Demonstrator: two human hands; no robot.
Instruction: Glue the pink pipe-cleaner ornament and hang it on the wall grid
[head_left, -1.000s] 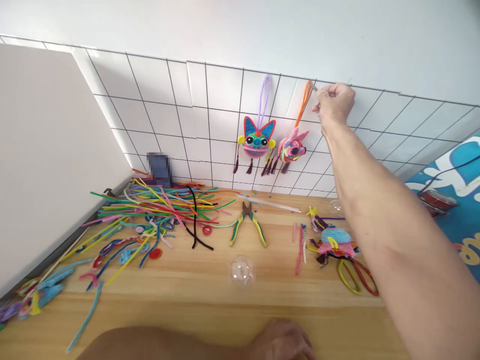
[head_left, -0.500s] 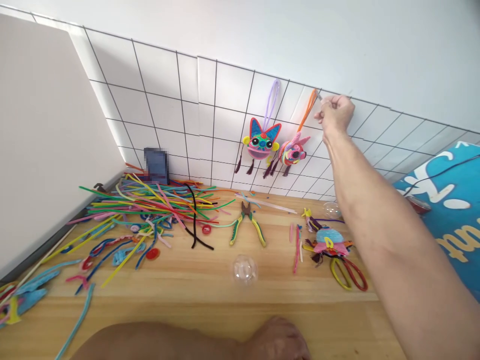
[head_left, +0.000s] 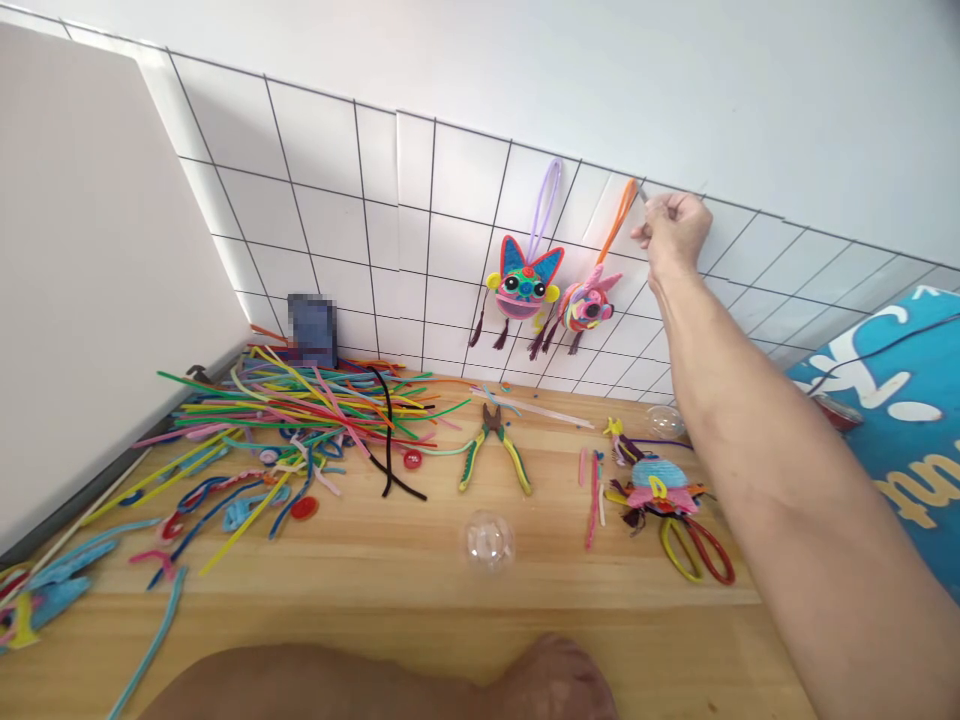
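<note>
A white wall stood at the back with a black wire grid (head_left: 337,200) leaning on it, and a wooden surface (head_left: 375,570) lay below.

The right hand (head_left: 675,228) was up high at the top of the grid. Its fingers were curled in tight, and the thumb and one finger pinched a small grey piece (head_left: 640,190). That piece touched the top of an orange loop (head_left: 619,218). A pink toy (head_left: 587,303) hung from the loop against the grid. Just beside it hung a blue toy (head_left: 523,283) on a purple loop (head_left: 545,205).

The left hand (head_left: 559,680) rested low on the surface at the near edge, holding nothing I could see. I cannot tell if it was open or closed.

On the surface lay a big pile of fuzzy sticks (head_left: 300,400) at the left, pliers (head_left: 495,450) in the middle, a clear ball (head_left: 489,541) near them, and scissors (head_left: 697,550) under the right arm.
</note>
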